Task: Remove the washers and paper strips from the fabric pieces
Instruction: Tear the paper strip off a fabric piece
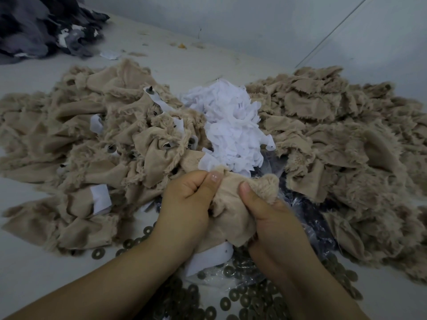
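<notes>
Both hands hold one beige furry fabric piece [227, 211] low in the middle of the view. My left hand [187, 204] grips its left edge with curled fingers, thumb on top. My right hand [270, 218] pinches its right side, thumb pressed on the cloth. A white paper strip [208, 257] hangs under the piece. To the left lies a heap of beige pieces [92, 146] with paper strips and metal studs still on them. A mound of loose white paper strips [231, 125] sits in the centre. Several dark washers [245, 299] lie scattered near my forearms.
A second heap of beige fabric pieces [342, 139] fills the right side. A clear plastic bag [307, 218] lies under my right hand. Dark grey fabric [41, 28] is piled at the far left, against a pale wall [254, 24].
</notes>
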### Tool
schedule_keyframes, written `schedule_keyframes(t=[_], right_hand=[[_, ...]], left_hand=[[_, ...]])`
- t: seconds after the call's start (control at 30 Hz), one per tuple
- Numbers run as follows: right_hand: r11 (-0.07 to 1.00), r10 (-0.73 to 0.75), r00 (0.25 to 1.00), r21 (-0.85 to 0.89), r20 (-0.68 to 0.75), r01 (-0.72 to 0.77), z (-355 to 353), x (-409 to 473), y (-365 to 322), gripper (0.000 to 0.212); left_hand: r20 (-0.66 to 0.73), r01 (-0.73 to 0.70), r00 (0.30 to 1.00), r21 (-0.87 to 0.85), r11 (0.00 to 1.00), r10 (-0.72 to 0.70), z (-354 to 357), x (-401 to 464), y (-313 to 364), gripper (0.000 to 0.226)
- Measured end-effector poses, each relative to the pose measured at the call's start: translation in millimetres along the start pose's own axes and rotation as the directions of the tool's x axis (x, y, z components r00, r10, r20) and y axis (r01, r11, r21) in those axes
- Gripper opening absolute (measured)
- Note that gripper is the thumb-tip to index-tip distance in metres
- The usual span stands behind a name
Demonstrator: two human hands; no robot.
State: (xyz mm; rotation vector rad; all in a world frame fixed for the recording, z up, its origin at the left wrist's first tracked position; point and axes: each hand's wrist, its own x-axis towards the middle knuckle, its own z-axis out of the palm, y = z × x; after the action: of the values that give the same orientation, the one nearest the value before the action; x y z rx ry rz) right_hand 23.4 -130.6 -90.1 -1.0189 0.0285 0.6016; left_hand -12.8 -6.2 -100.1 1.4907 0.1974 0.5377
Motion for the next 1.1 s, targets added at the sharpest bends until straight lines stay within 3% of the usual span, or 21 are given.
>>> schedule_keyframes(t=[0.3, 0.43, 0.5, 0.73, 1.1], right_hand=[[0.999, 0.021, 0.999, -0.034, 0.047, -0.02, 0.0, -2.8, -1.6, 0.041], [0.997, 0.073, 0.996, 0.013, 0.049, -0.074, 0.3, -3.8, -5.4, 0.047], [0.996, 0.083, 0.994, 0.035, 0.074, -0.086, 0.9, -4.1, -6.1, 0.044], [0.989, 0.142, 0.989, 0.042, 0.028, -0.143, 0.2, -3.4, -7.0, 0.044], [0.981, 0.182, 0.98, 0.05, 0.084, -0.187, -0.4, -3.0, -4.7, 0.043]], left_hand=[[0.051, -0.118, 0.992, 0.065, 0.991, 0.115, -1.5, 3.0, 1.7, 0.049], [0.172, -0.307, 0.949, 0.302, 0.903, 0.265, -3.8, -5.7, -1.9, 0.034], [0.177, -0.337, 0.94, 0.325, 0.884, 0.293, -4.3, -6.5, -4.6, 0.031], [0.105, -0.105, 0.99, 0.054, 0.993, 0.099, -2.6, -7.2, -3.0, 0.029], [0.138, -0.076, 0.987, -0.013, 0.997, 0.077, -2.9, -6.9, -2.3, 0.031]])
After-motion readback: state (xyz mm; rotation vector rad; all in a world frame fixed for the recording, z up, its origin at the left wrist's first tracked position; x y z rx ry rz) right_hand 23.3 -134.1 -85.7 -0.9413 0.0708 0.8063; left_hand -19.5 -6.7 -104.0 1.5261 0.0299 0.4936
